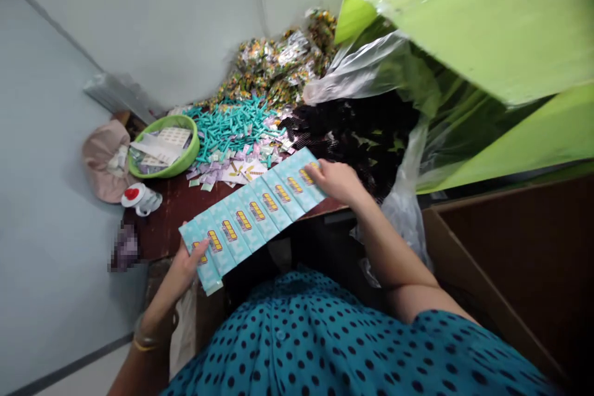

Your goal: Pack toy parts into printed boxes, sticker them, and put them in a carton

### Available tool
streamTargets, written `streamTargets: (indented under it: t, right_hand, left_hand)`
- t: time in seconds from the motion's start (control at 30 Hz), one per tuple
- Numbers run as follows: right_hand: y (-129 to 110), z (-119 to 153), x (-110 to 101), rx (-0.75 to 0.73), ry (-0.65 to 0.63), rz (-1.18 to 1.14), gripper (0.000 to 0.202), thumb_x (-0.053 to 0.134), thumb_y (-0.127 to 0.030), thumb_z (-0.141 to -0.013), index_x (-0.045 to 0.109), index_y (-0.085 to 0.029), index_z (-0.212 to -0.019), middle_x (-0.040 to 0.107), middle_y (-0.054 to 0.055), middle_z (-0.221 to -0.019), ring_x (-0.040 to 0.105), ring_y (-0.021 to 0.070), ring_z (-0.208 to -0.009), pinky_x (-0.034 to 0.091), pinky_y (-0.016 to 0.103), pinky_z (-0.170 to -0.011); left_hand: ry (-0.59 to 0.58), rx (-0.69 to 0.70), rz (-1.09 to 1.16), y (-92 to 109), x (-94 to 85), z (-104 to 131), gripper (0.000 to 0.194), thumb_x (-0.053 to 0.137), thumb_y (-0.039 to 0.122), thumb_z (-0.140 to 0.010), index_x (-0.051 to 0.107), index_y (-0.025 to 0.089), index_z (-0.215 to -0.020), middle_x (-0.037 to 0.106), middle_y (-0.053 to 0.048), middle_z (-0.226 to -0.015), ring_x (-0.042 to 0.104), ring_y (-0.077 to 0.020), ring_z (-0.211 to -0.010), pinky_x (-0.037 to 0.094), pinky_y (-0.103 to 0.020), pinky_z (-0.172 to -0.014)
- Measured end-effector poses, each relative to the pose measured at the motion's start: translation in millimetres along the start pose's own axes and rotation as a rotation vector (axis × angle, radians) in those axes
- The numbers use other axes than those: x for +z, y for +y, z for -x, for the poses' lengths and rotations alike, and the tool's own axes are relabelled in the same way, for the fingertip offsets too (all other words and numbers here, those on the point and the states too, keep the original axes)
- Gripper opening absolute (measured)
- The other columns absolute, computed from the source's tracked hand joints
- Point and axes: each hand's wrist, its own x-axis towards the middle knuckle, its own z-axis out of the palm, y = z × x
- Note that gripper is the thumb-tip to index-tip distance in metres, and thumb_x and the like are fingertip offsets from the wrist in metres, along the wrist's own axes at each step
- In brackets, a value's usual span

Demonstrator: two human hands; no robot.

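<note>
A row of several light-blue small boxes (250, 215) with yellow printing is held side by side between both hands, slanting up to the right in front of my body. My left hand (182, 267) grips the lower left end, its thumb on the front face. At the upper right end, my right hand (340, 180) is closed on the last box, thumb on the printed side. Just behind the row lie small printed packets and cards (241, 170) and a heap of teal stick-shaped pieces (232, 127) on the dark red table (162, 223).
A green basket (195, 151) of papers stands at the left, near a cup with a red-marked lid (139, 198) and a pink cloth bag (99, 161). Shiny colourful wrappers (273, 65) pile up behind. On the right are a plastic-lined green carton (473, 31) and an open brown carton (487, 272).
</note>
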Motion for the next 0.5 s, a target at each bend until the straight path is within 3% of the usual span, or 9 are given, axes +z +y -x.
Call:
streamTargets:
  t: [0.1, 0.17, 0.23, 0.3, 0.37, 0.43, 0.5]
  right_hand:
    - [-9.3, -41.1, 6.1, -0.021, -0.151, 0.002, 0.071, 0.032, -0.071, -0.099, 0.071, -0.014, -0.115, 0.076, 0.022, -0.115, 0.072, 0.0361, -0.105, 0.051, 0.037, -0.083]
    - [-3.6, -73.3, 7.0, -0.028, -0.18, -0.001, 0.077, 0.033, -0.075, -0.097, 0.071, -0.013, -0.12, 0.073, 0.022, -0.122, 0.07, 0.0373, -0.111, 0.052, 0.038, -0.087]
    - [9.8, -105.9, 2.3, -0.045, -0.202, 0.002, 0.08, 0.034, -0.078, -0.096, 0.071, -0.013, -0.124, 0.071, 0.021, -0.128, 0.068, 0.0373, -0.116, 0.051, 0.038, -0.092]
    - [27.6, -137.6, -5.6, -0.056, -0.223, 0.004, 0.083, 0.034, -0.08, -0.095, 0.072, -0.014, -0.128, 0.07, 0.02, -0.133, 0.067, 0.0366, -0.12, 0.05, 0.037, -0.095]
    - [46.7, -166.2, -13.5, -0.049, -0.239, 0.003, 0.085, 0.035, -0.082, -0.093, 0.072, -0.015, -0.13, 0.069, 0.018, -0.135, 0.066, 0.0362, -0.121, 0.05, 0.036, -0.096]
    - [65.2, -189.1, -20.7, -0.02, -0.239, -0.025, 0.085, 0.038, -0.083, -0.091, 0.073, -0.015, -0.128, 0.07, 0.018, -0.133, 0.067, 0.0354, -0.119, 0.051, 0.036, -0.095]
    - [81.8, -204.5, -27.7, 0.01, -0.172, -0.092, 0.078, 0.046, -0.082, -0.09, 0.076, -0.017, -0.122, 0.073, 0.016, -0.128, 0.069, 0.0331, -0.115, 0.051, 0.034, -0.092]
  left_hand:
    - [-0.028, -0.179, 0.112, -8.0, 25.7, -24.9, 0.064, 0.077, 0.042, -0.085, 0.057, 0.014, -0.138, 0.074, -0.016, -0.125, 0.072, -0.0327, -0.116, 0.054, -0.051, -0.109]
    - [-0.032, -0.19, 0.157, -7.6, 46.7, -39.4, 0.057, 0.076, 0.04, -0.087, 0.058, 0.016, -0.136, 0.074, -0.015, -0.124, 0.074, -0.0298, -0.112, 0.057, -0.046, -0.105]
    - [-0.054, -0.164, 0.168, -0.4, 69.6, -49.0, 0.056, 0.075, 0.042, -0.089, 0.057, 0.019, -0.136, 0.074, -0.014, -0.122, 0.076, -0.0266, -0.104, 0.062, -0.04, -0.094]
    - [-0.072, -0.151, 0.135, 11.9, 94.6, -55.3, 0.064, 0.074, 0.047, -0.088, 0.05, 0.022, -0.142, 0.074, -0.013, -0.117, 0.076, -0.024, -0.089, 0.065, -0.035, -0.074]
    - [-0.093, -0.135, 0.114, 26.1, 120.8, -60.6, 0.074, 0.076, 0.052, -0.086, 0.043, 0.024, -0.146, 0.073, -0.012, -0.113, 0.073, -0.0215, -0.077, 0.062, -0.03, -0.056]
    - [-0.136, -0.095, 0.155, 37.4, 144.8, -64.8, 0.079, 0.076, 0.054, -0.084, 0.038, 0.027, -0.147, 0.071, -0.012, -0.114, 0.071, -0.0199, -0.076, 0.059, -0.027, -0.05]
    - [-0.217, -0.068, 0.231, 40.7, 162.6, -67.4, 0.079, 0.075, 0.053, -0.085, 0.034, 0.028, -0.148, 0.069, -0.012, -0.118, 0.071, -0.0193, -0.078, 0.061, -0.029, -0.055]
